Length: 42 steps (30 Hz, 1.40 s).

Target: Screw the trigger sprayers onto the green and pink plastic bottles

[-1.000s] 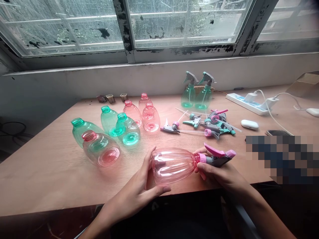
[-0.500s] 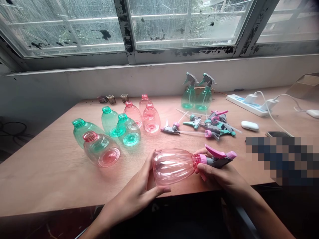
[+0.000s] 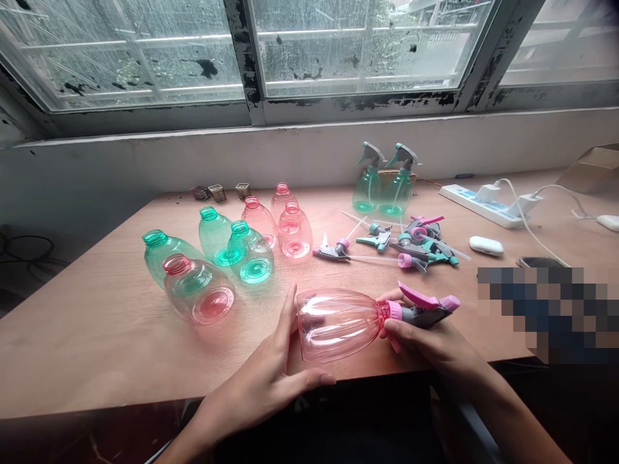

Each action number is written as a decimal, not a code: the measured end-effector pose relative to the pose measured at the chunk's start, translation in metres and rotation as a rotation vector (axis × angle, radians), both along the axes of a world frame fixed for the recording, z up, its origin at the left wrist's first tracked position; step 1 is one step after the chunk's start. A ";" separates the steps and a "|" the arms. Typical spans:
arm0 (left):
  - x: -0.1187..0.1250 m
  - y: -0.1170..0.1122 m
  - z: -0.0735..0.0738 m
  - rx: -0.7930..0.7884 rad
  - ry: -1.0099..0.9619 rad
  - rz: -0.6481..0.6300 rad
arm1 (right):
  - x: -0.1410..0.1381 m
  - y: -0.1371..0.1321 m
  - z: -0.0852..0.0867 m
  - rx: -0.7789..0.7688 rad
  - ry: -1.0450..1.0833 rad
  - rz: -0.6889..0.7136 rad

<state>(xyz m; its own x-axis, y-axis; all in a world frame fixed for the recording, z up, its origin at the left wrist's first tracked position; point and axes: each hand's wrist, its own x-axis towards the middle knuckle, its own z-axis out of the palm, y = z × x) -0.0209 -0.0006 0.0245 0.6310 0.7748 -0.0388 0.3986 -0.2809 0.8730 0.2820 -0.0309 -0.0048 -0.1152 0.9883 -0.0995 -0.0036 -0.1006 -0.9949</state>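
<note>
A clear pink spray bottle (image 3: 338,324) lies sideways above the table's front edge, its base to the left. Its pink and grey trigger head (image 3: 428,308) is seated on the neck and points right. My right hand (image 3: 425,338) is closed round the collar, thumb on the near side. At the base end, my left hand (image 3: 275,361) is open, thumb and fingers spread; whether any hidden finger touches the bottle I cannot tell. Farther off lies a pile of loose trigger heads (image 3: 420,241) with thin tubes, in pink, green and grey.
At left stand several headless bottles, green (image 3: 250,252) and pink (image 3: 294,231). Two green spray bottles with heads (image 3: 366,187) stand by the wall. A white power strip (image 3: 478,205), a white case (image 3: 486,245) and a dark phone-like object (image 3: 536,261) lie at right on the wooden table (image 3: 97,335).
My left hand has spread wider, its fingers and thumb drawing away from the bottle's base. My right hand keeps its hold at the collar, almost unmoved.
</note>
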 end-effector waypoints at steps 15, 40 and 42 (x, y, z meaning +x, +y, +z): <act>-0.001 -0.002 -0.005 0.007 -0.002 0.024 | -0.003 0.000 0.000 -0.022 0.095 -0.010; 0.004 -0.001 0.007 -0.092 -0.011 0.038 | -0.003 -0.001 0.000 -0.011 0.075 -0.005; 0.005 -0.001 0.008 -0.089 -0.015 0.041 | -0.002 0.000 -0.001 -0.014 0.077 0.002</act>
